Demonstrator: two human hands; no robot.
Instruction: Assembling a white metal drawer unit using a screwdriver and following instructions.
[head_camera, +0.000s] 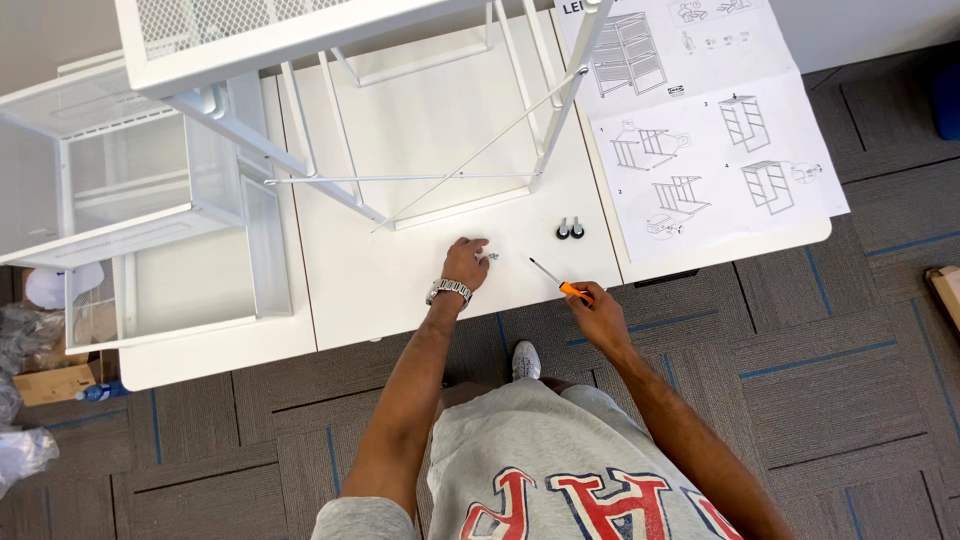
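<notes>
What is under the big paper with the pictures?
The instruction sheet lies on the white table, hanging past its right edge over the grey carpet. Whatever is beneath the paper is covered.

Bare table top (400, 290) lies open between the front edge and the white metal frame (440, 150); the frame's legs and thin diagonal brace block reach further back. To the right, 2 small black casters (569, 229) stand near the screwdriver (560, 283); the instruction sheet (700, 130) covers the far right; a white mesh cabinet (150, 210) closes the left side.
</notes>
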